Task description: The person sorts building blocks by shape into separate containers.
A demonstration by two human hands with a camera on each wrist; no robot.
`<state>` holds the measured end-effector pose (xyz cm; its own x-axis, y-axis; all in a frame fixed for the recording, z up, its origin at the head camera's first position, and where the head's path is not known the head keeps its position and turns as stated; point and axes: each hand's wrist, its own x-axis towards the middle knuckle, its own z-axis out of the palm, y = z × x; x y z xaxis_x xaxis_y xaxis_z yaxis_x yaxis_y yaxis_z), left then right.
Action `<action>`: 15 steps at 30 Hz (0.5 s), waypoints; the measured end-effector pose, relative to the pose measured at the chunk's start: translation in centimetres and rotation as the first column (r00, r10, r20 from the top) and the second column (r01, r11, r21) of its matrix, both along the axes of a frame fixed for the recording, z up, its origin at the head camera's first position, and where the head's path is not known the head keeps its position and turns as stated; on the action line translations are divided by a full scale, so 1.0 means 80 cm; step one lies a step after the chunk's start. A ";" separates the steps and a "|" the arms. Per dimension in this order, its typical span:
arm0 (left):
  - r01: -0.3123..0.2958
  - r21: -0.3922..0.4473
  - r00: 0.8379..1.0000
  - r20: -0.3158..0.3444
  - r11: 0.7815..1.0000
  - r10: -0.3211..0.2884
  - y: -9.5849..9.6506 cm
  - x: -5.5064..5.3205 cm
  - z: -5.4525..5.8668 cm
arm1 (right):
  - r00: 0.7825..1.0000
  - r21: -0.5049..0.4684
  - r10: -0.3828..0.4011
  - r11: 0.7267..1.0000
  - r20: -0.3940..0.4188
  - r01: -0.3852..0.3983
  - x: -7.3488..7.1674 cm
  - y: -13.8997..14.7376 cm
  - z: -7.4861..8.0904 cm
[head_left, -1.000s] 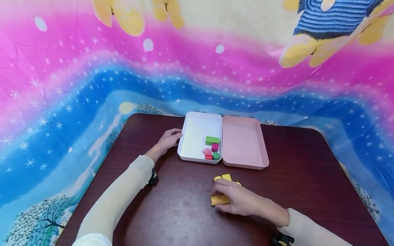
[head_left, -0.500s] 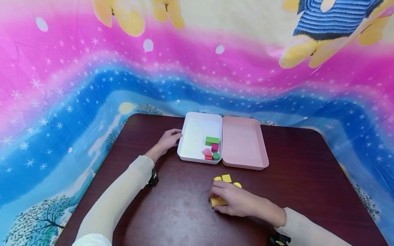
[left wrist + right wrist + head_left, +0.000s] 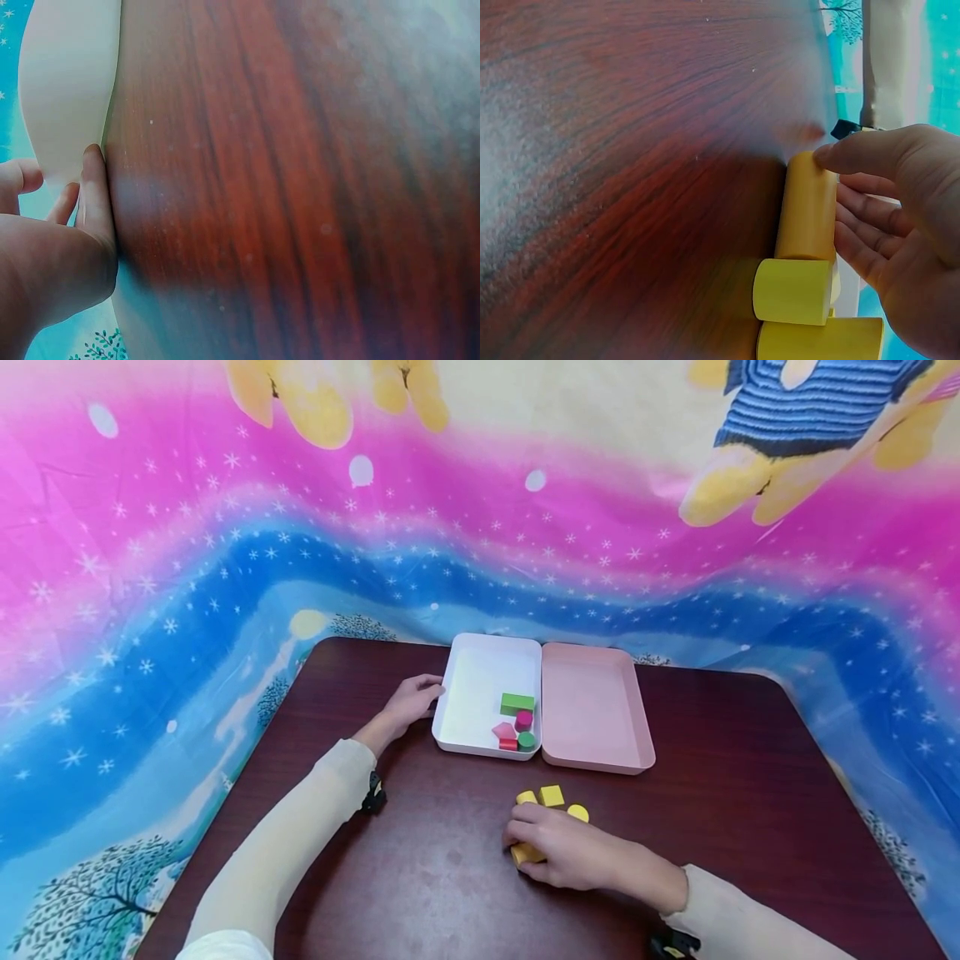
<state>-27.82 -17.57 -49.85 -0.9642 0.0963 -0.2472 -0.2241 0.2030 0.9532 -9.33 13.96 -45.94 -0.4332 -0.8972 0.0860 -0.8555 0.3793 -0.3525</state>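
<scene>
My right hand point(image 3: 566, 847) is curled over an orange cylinder block point(image 3: 806, 210) lying on the table. In the right wrist view its thumb touches one end of the block and the other fingers are at its far side. Beside that hand are a yellow cylinder block point(image 3: 527, 797), a yellow cube point(image 3: 551, 796) and a round yellow block point(image 3: 578, 812). My left hand point(image 3: 408, 700) touches the left wall of the white tray point(image 3: 480, 681) with extended fingers. Inside that tray lie a green rectangular block point(image 3: 517, 703), a magenta cylinder point(image 3: 523, 720), a pink block point(image 3: 504, 731), a red block point(image 3: 508, 744) and a green cylinder point(image 3: 527, 742).
A pink tray point(image 3: 596, 706) stands against the right side of the white one. Both are near the far edge of the dark brown table point(image 3: 420, 860). A printed cloth point(image 3: 465, 552) hangs behind it and along the sides.
My right hand has shifted slightly left, the orange cylinder block turning a little with it. More of the yellow blocks behind it shows. My left hand and the trays stay in place.
</scene>
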 end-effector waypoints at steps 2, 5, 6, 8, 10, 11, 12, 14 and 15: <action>-0.001 -0.004 1.000 0.001 1.000 0.001 0.000 0.000 0.000 | 1.000 0.002 0.003 1.000 -0.004 -0.003 0.000 -0.001 -0.001; -0.003 -0.012 1.000 0.002 1.000 0.003 0.000 -0.001 -0.001 | 1.000 0.005 0.001 1.000 0.003 -0.001 0.000 -0.004 -0.003; -0.003 -0.013 1.000 0.003 1.000 0.003 0.000 0.000 -0.001 | 1.000 0.004 -0.001 1.000 0.012 0.001 0.000 -0.005 -0.003; -0.003 -0.013 1.000 0.002 1.000 0.003 0.000 0.000 0.000 | 1.000 -0.002 -0.008 1.000 0.024 0.008 0.000 -0.008 -0.005; -0.002 -0.008 1.000 0.003 1.000 0.003 0.000 0.000 0.000 | 1.000 -0.020 -0.010 1.000 0.029 0.010 0.001 -0.011 -0.006; -0.003 -0.009 1.000 0.004 1.000 0.003 0.000 0.000 0.000 | 1.000 -0.031 -0.010 0.999 0.026 0.011 0.001 -0.013 -0.007; -0.003 -0.010 1.000 0.004 1.000 0.003 0.000 0.000 0.000 | 1.000 -0.042 -0.011 0.999 0.019 0.011 0.002 -0.015 -0.007; -0.002 -0.012 1.000 0.005 1.000 0.003 0.000 0.000 0.000 | 1.000 -0.061 -0.011 0.998 0.005 0.012 0.002 -0.017 -0.010; -0.003 -0.012 1.000 0.006 1.000 0.003 0.000 0.000 0.000 | 1.000 -0.068 -0.012 0.998 0.003 0.012 0.002 -0.018 -0.011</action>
<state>-27.82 -17.55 -49.85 -0.9629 0.0901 -0.2543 -0.2306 0.2138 0.9493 -9.17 12.52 -46.79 -0.4441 -0.8841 0.1457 -0.8501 0.3644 -0.3802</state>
